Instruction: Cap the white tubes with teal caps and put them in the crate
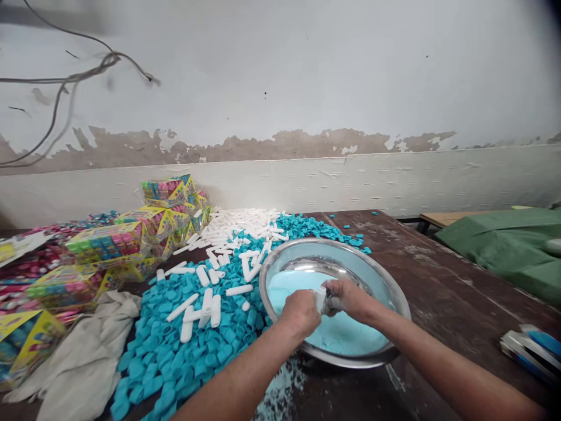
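Observation:
Over a steel bowl (pixel 398 292) my two hands come close together. My left hand (pixel 301 311) is closed round a white plastic tube (pixel 321 299), which stands roughly upright. Close against the tube's other side is my right hand (pixel 348 298), its fingers bent and pinched; what they hold is hidden. Pale blue powder (pixel 350 338) covers the bottom of the bowl. Left of the bowl lies a wide heap of teal plastic caps (pixel 210 356), with several loose white tubes (pixel 205 304) on top.
A pile of white tubes (pixel 241 221) lies at the back. Packed display boxes (pixel 109 240) are stacked at the left, near a grey cloth (pixel 94 345). Spilled powder (pixel 283 389) marks the dark table (pixel 447 327). Green sheeting (pixel 495 251) lies at the right.

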Demonstrator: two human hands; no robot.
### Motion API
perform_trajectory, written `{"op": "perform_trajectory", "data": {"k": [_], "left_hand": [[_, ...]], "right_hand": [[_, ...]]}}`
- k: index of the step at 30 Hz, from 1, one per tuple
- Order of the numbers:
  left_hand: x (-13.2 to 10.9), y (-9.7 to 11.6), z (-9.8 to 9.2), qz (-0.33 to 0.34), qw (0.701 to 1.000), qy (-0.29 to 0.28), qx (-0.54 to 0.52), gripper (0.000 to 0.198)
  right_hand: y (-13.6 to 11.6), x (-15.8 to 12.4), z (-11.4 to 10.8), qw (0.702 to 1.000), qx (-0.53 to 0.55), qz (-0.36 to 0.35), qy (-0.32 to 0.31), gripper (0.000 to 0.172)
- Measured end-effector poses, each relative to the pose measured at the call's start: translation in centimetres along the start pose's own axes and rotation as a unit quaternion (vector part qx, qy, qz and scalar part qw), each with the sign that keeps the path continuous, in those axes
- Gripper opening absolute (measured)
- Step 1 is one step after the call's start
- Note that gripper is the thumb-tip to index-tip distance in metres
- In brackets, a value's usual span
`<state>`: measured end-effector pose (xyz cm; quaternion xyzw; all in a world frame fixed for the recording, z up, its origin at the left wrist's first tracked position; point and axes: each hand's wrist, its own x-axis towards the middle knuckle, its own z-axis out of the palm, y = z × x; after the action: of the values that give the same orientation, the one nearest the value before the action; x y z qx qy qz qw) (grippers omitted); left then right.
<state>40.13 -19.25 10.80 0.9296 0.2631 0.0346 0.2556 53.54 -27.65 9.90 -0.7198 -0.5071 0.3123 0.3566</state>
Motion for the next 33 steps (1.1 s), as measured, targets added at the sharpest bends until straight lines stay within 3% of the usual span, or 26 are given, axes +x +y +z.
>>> {"op": "perform_trajectory", "data": {"k": [3, 5, 7, 11, 13, 15, 18, 21, 25, 28, 30, 33], "left_hand": [[0.5, -0.4, 0.2, 0.016, 0.998, 0.042, 0.042, 0.026], [0.8, -0.5, 0.2, 0.035, 0.996, 0.057, 0.056, 0.032], [1.0, -0.6, 0.2, 0.055, 0.995, 0.060, 0.055, 0.034], [0.5, -1.5, -0.6, 0.106, 0.992, 0.065, 0.005, 0.035], [-0.3, -2.4, -1.2, 0.134, 0.988, 0.071, -0.029, 0.033], [-1.3, -3.3, -1.7, 0.161, 0.981, 0.088, -0.064, 0.030], [-2.8, -4.5, -1.8, 0.217, 0.959, 0.130, -0.125, 0.030], [-4.5, -5.1, -2.0, 0.237, 0.946, 0.145, -0.167, 0.032], [-8.0, -6.3, -3.3, 0.156, 0.946, 0.140, -0.249, 0.022], [-11.5, -9.1, -4.1, 0.061, 0.925, 0.125, -0.354, 0.013], [-14.2, -11.7, -3.9, -0.005, 0.905, 0.129, -0.405, 0.013], [-17.9, -15.1, -2.5, -0.110, 0.883, 0.164, -0.426, 0.017]], "right_hand": [[0.6, -0.6, 0.2, 0.990, -0.090, -0.016, 0.112, 0.061], [0.4, -1.0, 0.2, 0.983, -0.153, -0.064, 0.073, 0.065], [0.0, -1.3, 0.2, 0.975, -0.203, -0.090, 0.013, 0.060], [-0.5, -2.3, -0.1, 0.954, -0.294, -0.034, 0.048, 0.032], [-0.4, -3.0, 0.1, 0.948, -0.317, -0.021, 0.028, 0.017], [-0.1, -3.7, 0.5, 0.939, -0.341, -0.019, 0.024, 0.020], [0.9, -4.5, 1.3, 0.932, -0.341, -0.062, 0.103, 0.018], [1.6, -5.1, 1.9, 0.922, -0.318, -0.123, 0.184, 0.031], [-0.1, -6.8, 3.2, 0.908, -0.283, -0.205, 0.232, 0.019], [-2.9, -8.5, 5.5, 0.895, -0.247, -0.270, 0.256, 0.019], [-4.2, -8.9, 7.7, 0.905, -0.220, -0.304, 0.202, 0.020], [-4.7, -8.0, 11.7, 0.936, -0.174, -0.301, 0.056, 0.020]]}}
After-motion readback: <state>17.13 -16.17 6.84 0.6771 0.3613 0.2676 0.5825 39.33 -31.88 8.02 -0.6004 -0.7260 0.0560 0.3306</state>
